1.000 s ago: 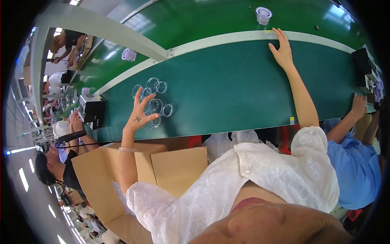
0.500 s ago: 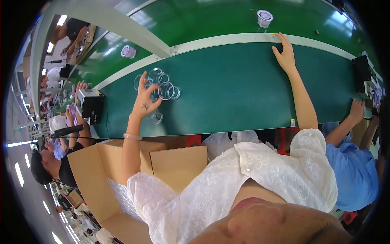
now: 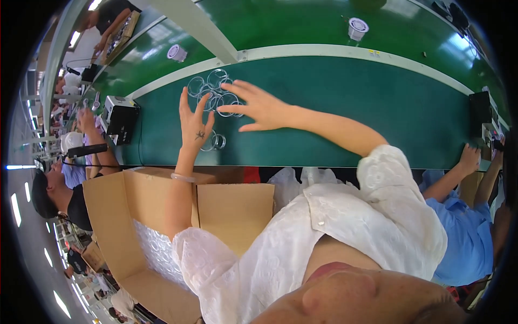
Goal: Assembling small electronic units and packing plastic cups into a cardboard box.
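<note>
A: Quick, start with left hand (image 3: 195, 128). Holding what?
B: Nothing visibly. Going with wide: fingers and thumb spread, pointing away along the near-left side of clear rings (image 3: 212, 101).
A: And right hand (image 3: 264, 110)?
B: Also wide. Pointing in from the right, fingertips over the bunch's right side. Can't tell if touching or just above.
A: Rings where, exactly?
B: Bunched and overlapping on the green bench (image 3: 334, 110), mostly between both sets of fingertips. Also spot lower rings (image 3: 218, 141) just right of left palm, apart from the bunch.
A: What else?
B: Tag rail (image 3: 324, 50) beyond both hands. Past that, mark one white cup (image 3: 176, 53) beyond left fingers, another farther right than right hand. Log carton (image 3: 234, 216) below left hand, black box (image 3: 122, 127) well left.
</note>
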{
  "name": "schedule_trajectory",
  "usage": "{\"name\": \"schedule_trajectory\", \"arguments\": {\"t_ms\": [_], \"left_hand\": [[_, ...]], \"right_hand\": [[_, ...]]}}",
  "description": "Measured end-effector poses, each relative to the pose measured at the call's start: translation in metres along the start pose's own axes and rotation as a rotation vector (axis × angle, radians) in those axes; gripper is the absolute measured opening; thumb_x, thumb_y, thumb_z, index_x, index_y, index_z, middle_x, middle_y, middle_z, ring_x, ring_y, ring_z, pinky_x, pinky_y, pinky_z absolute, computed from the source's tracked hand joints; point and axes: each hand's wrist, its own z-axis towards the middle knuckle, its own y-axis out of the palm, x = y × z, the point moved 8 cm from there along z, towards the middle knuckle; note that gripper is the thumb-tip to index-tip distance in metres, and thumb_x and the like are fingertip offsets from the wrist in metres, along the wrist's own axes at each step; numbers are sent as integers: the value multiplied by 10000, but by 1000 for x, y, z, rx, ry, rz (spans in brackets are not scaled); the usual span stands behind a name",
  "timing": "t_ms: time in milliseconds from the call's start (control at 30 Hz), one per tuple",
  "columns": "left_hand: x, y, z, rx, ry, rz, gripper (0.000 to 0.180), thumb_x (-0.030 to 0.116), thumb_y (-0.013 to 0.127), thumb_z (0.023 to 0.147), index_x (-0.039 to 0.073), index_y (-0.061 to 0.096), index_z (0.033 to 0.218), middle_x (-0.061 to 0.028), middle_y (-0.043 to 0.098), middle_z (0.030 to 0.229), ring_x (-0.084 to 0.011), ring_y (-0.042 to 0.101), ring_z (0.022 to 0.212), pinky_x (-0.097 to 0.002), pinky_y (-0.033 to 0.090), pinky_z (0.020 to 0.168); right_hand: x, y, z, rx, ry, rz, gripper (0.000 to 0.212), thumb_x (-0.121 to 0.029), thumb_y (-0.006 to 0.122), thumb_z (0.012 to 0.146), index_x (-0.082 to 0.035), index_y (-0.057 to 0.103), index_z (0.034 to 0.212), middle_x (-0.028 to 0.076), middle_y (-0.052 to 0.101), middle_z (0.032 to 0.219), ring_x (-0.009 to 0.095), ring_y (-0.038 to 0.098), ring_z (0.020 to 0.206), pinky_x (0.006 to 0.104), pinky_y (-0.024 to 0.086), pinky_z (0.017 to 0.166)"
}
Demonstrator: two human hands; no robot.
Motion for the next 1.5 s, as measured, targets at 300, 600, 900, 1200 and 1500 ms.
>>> {"name": "schedule_trajectory", "arguments": {"t_ms": [300, 600, 900, 1200, 1500], "left_hand": [[29, -18, -26, -330, -46, -139, 718, 274, 741, 517, 129, 435, 1150, -195, 247, 1291, -381, 281, 1154, -431, 282, 922], [25, 1, -38, -343, 72, 266, 808, 30, 668, 566, 232, 315, 1264, -149, 166, 1348, -343, 238, 1208, -450, 242, 965], [38, -108, -77, -19, -159, 116, 474, 137, 639, 651, 119, 465, 1091, -140, 355, 1230, -334, 345, 1125, -431, 312, 916], [-15, -172, -359, 62, -1473, -152, 475, 333, 545, 752, -37, 474, 1041, -198, 549, 932, -316, 539, 860, -359, 427, 742], [-42, -177, -351, 171, -1406, -164, 592, 353, 554, 729, -50, 375, 1124, -218, 548, 958, -296, 551, 859, -354, 429, 743]], "right_hand": [[34, 27, 0, 192, 137, 65, 446, -126, 653, 669, -126, 458, 1070, 132, 358, 1197, 323, 402, 1049, 387, 384, 858], [53, 10, 0, 247, 288, 19, 639, -124, 705, 618, -101, 365, 1159, 171, 204, 1218, 330, 371, 1069, 367, 384, 868], [-50, -15, 38, 289, -54, 243, 389, -28, 577, 673, -19, 448, 1040, 152, 434, 1108, 289, 385, 1047, 365, 314, 873], [-244, 91, 86, -328, -650, 641, 216, -27, 585, 664, -64, 534, 871, 77, 530, 978, 270, 518, 863, 346, 428, 719], [-298, 107, 55, -563, -855, 684, 195, -31, 586, 651, -72, 543, 837, 58, 533, 967, 233, 514, 783, 319, 423, 651]]}}
